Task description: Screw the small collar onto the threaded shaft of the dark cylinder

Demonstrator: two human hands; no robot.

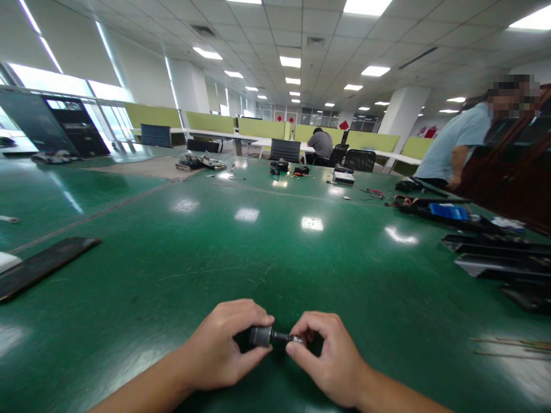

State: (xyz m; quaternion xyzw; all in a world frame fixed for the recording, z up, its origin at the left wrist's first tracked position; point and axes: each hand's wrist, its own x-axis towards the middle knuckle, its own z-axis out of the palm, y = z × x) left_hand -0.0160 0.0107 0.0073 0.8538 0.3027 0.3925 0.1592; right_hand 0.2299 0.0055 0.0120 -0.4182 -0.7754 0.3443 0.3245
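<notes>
Low in the head view, a small dark cylindrical part (260, 336) with a thin shaft lies level between my two hands, just over the green tabletop (241, 264). My left hand (226, 344) grips its thick grey-black body between thumb and fingers. At the shaft's other end, my right hand (329, 355) pinches a small shiny metal piece (295, 339) between thumb and forefinger. Whether that piece is separate from the shaft I cannot tell. Fingertips hide parts of both ends.
A long dark flat bar (47, 265) lies at left. Black metal channels (499, 265), a blue item (448, 211) and thin rods (512, 346) are on the right. Small devices (279, 166) sit at the far edge. A person in light blue (451, 137) stands at right; another (321, 144) sits beyond.
</notes>
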